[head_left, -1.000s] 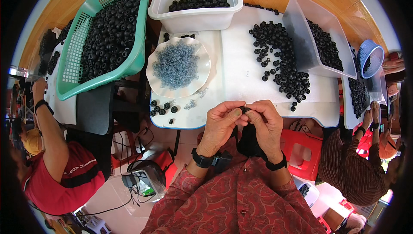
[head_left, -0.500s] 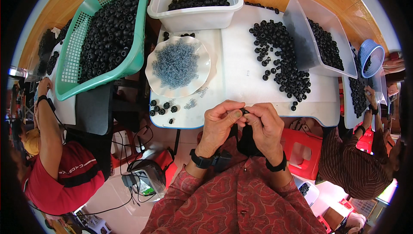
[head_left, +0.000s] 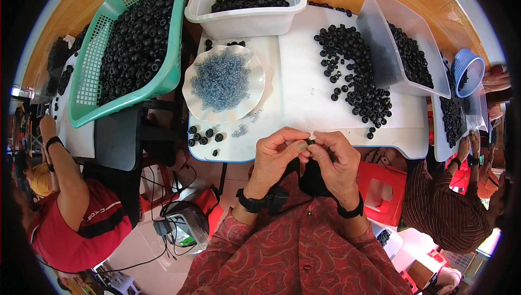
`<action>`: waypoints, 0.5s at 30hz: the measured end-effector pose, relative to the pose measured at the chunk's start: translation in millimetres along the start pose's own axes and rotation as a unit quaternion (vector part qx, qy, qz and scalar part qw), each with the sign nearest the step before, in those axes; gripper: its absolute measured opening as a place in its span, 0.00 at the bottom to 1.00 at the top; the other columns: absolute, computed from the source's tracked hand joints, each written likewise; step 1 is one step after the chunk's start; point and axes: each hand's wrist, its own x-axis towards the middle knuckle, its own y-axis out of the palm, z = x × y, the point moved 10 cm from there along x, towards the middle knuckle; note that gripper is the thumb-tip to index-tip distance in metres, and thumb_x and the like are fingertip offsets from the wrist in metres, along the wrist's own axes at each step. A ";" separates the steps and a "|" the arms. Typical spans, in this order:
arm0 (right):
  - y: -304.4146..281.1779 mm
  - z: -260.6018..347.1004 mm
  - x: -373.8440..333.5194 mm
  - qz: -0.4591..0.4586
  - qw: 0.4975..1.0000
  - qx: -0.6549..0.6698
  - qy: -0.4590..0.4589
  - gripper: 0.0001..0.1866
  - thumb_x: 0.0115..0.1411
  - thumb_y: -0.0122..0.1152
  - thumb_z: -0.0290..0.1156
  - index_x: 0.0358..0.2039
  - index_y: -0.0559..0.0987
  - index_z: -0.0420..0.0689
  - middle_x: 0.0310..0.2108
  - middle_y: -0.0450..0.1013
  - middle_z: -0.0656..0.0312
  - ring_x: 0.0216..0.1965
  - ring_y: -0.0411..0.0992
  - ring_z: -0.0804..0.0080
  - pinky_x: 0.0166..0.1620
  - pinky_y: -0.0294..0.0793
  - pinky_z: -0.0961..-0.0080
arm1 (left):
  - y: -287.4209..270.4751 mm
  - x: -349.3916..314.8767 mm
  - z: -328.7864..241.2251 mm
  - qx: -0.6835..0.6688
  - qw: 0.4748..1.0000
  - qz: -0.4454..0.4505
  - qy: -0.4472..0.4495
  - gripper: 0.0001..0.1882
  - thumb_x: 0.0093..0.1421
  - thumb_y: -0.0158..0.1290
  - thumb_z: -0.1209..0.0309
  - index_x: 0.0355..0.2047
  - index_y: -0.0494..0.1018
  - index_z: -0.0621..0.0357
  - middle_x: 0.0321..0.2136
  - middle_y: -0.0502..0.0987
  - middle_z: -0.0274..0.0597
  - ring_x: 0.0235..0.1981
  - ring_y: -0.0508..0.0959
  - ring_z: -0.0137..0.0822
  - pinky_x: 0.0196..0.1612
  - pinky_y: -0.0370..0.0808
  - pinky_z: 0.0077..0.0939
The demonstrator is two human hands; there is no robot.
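Just off the table's near edge, my left hand (head_left: pixel 275 158) and my right hand (head_left: pixel 336 160) meet, fingertips pinched around one small black round part (head_left: pixel 310 141). Fingers cover most of it, so its details are hidden. To the upper left, a white scalloped plate (head_left: pixel 190 91) bears a heap of tiny clear bluish rings (head_left: pixel 221 78). Several loose black parts (head_left: pixel 203 140) lie in front of the plate. A spread pile of similar black parts (head_left: pixel 353 72) covers the table's right side.
A green basket (head_left: pixel 81 111) of black parts stands at left, a white tub (head_left: pixel 247 21) at the back, a clear bin (head_left: pixel 385 56) at right. A red stool (head_left: pixel 382 194) is below the table (head_left: pixel 304 89). People work at both sides.
My hands stay together with the black part, with only slight finger shifts. The people at left and right have moved their hands a little.
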 end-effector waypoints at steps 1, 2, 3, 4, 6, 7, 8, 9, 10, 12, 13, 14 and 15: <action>-0.4 -9.4 -3.4 -0.016 0.998 0.044 0.049 0.09 0.57 0.65 0.17 0.39 0.81 0.38 0.32 0.76 0.58 0.28 0.77 0.75 0.29 0.75 0.81 | 0.2 0.1 0.2 0.002 1.000 -0.001 -0.001 0.10 0.65 0.54 0.79 0.47 0.76 0.67 0.32 0.80 0.40 0.29 0.79 0.26 0.36 0.79 0.18; -0.9 -19.2 -6.8 -0.032 0.991 0.088 0.099 0.09 0.58 0.65 0.17 0.39 0.82 0.38 0.33 0.76 0.58 0.28 0.77 0.76 0.30 0.75 0.81 | -0.1 -0.2 0.7 0.002 1.000 -0.001 -0.001 0.10 0.65 0.54 0.79 0.47 0.76 0.67 0.32 0.80 0.40 0.29 0.79 0.26 0.36 0.79 0.18; -1.6 -19.7 -6.2 -0.032 0.991 0.088 0.099 0.09 0.58 0.65 0.17 0.39 0.82 0.38 0.33 0.76 0.58 0.28 0.77 0.76 0.30 0.75 0.81 | -1.4 -0.5 2.5 -0.002 1.000 -0.005 -0.006 0.10 0.65 0.54 0.79 0.47 0.76 0.67 0.32 0.81 0.41 0.29 0.80 0.26 0.35 0.79 0.19; -0.9 -13.8 -3.7 -0.015 0.996 0.064 0.066 0.09 0.58 0.65 0.17 0.40 0.82 0.38 0.33 0.76 0.58 0.28 0.77 0.76 0.30 0.75 0.81 | -2.4 -0.8 4.1 -0.006 1.000 -0.009 -0.011 0.10 0.65 0.54 0.79 0.47 0.76 0.67 0.32 0.81 0.41 0.29 0.80 0.27 0.35 0.80 0.19; 0.2 -6.3 -0.6 0.002 0.999 0.040 0.034 0.09 0.58 0.65 0.17 0.40 0.82 0.38 0.33 0.77 0.58 0.29 0.77 0.76 0.30 0.75 0.82 | -3.7 -0.7 4.6 -0.012 1.000 -0.016 -0.012 0.10 0.65 0.54 0.79 0.47 0.76 0.68 0.32 0.82 0.42 0.29 0.81 0.27 0.35 0.80 0.19; 0.9 -3.9 0.8 0.011 0.999 0.026 0.031 0.09 0.58 0.64 0.17 0.40 0.82 0.38 0.33 0.77 0.57 0.29 0.77 0.75 0.30 0.75 0.82 | -5.1 -0.7 5.0 -0.018 0.999 -0.023 -0.014 0.10 0.65 0.54 0.79 0.46 0.76 0.68 0.32 0.82 0.42 0.30 0.81 0.28 0.35 0.81 0.20; 1.9 -2.1 1.7 0.020 0.999 0.011 0.028 0.09 0.58 0.64 0.17 0.41 0.82 0.38 0.34 0.77 0.57 0.29 0.78 0.75 0.30 0.75 0.81 | -5.4 -0.7 5.4 -0.018 0.999 -0.023 -0.014 0.10 0.65 0.54 0.79 0.46 0.76 0.68 0.32 0.82 0.42 0.30 0.81 0.28 0.35 0.81 0.20; 1.7 -1.8 2.1 0.020 0.999 0.011 0.028 0.09 0.58 0.64 0.17 0.41 0.82 0.38 0.34 0.77 0.57 0.29 0.78 0.75 0.30 0.75 0.81 | -6.7 -0.9 6.9 -0.023 0.999 -0.028 -0.020 0.11 0.65 0.54 0.79 0.47 0.76 0.68 0.32 0.82 0.43 0.31 0.82 0.29 0.36 0.82 0.21; 2.1 -1.8 2.3 0.022 0.999 0.004 0.029 0.10 0.58 0.64 0.17 0.41 0.82 0.38 0.34 0.77 0.57 0.29 0.78 0.74 0.30 0.76 0.81 | -8.0 -1.2 8.2 -0.028 0.999 -0.033 -0.025 0.11 0.65 0.54 0.79 0.47 0.76 0.68 0.33 0.82 0.44 0.31 0.82 0.30 0.36 0.83 0.22; 2.3 -2.1 3.2 0.025 0.999 -0.002 0.030 0.10 0.58 0.64 0.17 0.41 0.82 0.38 0.34 0.77 0.57 0.29 0.78 0.74 0.30 0.76 0.81 | -8.6 -1.8 9.7 -0.036 0.998 -0.031 -0.034 0.11 0.66 0.53 0.78 0.48 0.76 0.68 0.33 0.82 0.44 0.32 0.83 0.31 0.38 0.83 0.23; 2.2 -2.1 3.9 0.028 0.999 -0.011 0.027 0.10 0.57 0.64 0.17 0.41 0.82 0.39 0.33 0.77 0.57 0.29 0.78 0.72 0.30 0.76 0.80 | -8.5 -2.2 11.1 -0.044 0.998 -0.029 -0.043 0.12 0.66 0.53 0.78 0.49 0.76 0.67 0.34 0.82 0.45 0.33 0.83 0.31 0.39 0.83 0.23; 1.9 -1.6 4.5 0.031 0.999 -0.020 0.024 0.10 0.57 0.64 0.16 0.40 0.82 0.39 0.33 0.77 0.57 0.29 0.78 0.71 0.30 0.77 0.79 | -8.2 -2.2 10.1 -0.044 0.998 -0.029 -0.044 0.12 0.66 0.53 0.78 0.49 0.76 0.67 0.34 0.82 0.45 0.33 0.83 0.31 0.39 0.83 0.23; 1.1 -0.9 5.1 0.031 0.999 -0.021 0.024 0.10 0.57 0.64 0.16 0.40 0.82 0.39 0.33 0.77 0.57 0.29 0.78 0.71 0.30 0.77 0.79 | -6.6 -2.4 10.2 -0.058 0.997 -0.025 -0.053 0.12 0.66 0.52 0.78 0.49 0.76 0.67 0.34 0.82 0.45 0.33 0.83 0.32 0.40 0.83 0.24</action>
